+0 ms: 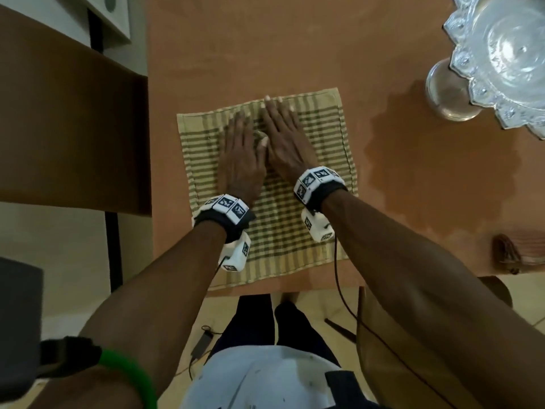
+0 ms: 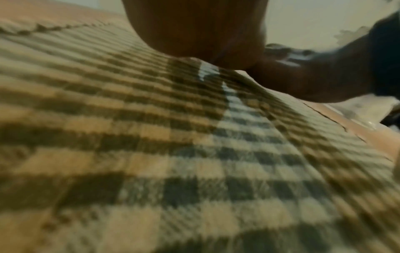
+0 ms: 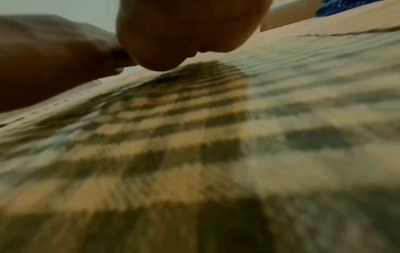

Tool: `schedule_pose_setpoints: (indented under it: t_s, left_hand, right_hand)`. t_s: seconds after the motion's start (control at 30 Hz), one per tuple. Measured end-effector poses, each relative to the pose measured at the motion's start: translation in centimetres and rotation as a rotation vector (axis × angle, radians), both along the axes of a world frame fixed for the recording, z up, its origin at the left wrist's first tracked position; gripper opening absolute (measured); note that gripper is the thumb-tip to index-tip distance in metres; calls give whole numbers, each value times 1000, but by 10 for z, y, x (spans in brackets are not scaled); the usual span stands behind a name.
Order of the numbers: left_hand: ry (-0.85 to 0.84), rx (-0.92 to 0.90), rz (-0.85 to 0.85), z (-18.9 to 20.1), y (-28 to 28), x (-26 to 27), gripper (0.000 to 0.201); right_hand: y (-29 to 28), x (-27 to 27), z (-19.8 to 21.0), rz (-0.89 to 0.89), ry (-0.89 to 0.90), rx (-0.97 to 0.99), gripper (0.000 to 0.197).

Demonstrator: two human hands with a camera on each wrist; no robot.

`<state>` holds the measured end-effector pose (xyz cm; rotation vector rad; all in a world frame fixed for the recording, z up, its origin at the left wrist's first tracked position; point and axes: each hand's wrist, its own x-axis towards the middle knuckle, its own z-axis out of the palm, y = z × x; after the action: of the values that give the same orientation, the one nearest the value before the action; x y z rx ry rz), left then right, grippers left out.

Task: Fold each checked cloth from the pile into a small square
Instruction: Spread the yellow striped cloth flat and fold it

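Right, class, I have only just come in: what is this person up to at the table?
A person stands at an orange-brown table with one checked cloth spread flat on it. Both the left hand and the right hand lie palm down, fingers straight, side by side on the far half of the cloth, pressing it flat. No fold can be made out in it yet. A glass bowl on a stand sits at the far right.

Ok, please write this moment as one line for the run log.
step: smoothing | checked cloth: flat on table | left hand: pressing cloth, fingers straight | right hand: same
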<state>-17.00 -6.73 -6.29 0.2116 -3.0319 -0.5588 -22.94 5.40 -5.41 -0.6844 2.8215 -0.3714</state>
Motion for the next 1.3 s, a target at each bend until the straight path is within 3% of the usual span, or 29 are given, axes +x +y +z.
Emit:
schedule_pose_setpoints:
  t_s: [0.13, 0.27, 0.4, 0.5, 0.6, 0.7, 0.9, 1.0, 1.13, 1.3]
  left_hand:
    - [-68, -44, 220, -14, -37, 10, 66]
    - [-62, -62, 264, -11, -43, 13, 68]
    - [-99, -56, 256, -5, -41, 10, 69]
    - [-59, -29, 154, 5, -16, 20, 59]
    - [-38, 97, 200, 2, 1, 58, 55]
    - [-124, -29, 185, -7, -6, 94, 65]
    - [-157, -141, 201, -2, -35, 110, 73]
    - [-111, -42, 232, 8, -6, 102, 75]
    - [-65, 95, 178, 7, 46, 113, 61]
    - [-134, -49, 282, -12, 16, 165, 69]
  right_hand:
    - [41, -14, -9, -148, 19, -21, 62]
    - [84, -25, -6, -234, 37, 10, 65]
    - [44, -6, 6, -342, 25, -52, 64]
    - [-13, 41, 11, -204, 8, -129, 60]
    - [-28, 77, 3, -183, -77, -159, 57]
    - [9, 89, -10, -128, -35, -70, 59]
    - [103, 97, 0, -295, -33, -59, 64]
    - [71, 108, 3, -253, -11, -92, 62]
    - [14, 151, -7, -56, -19, -42, 64]
    - [80, 165, -17, -309, 5, -59, 64]
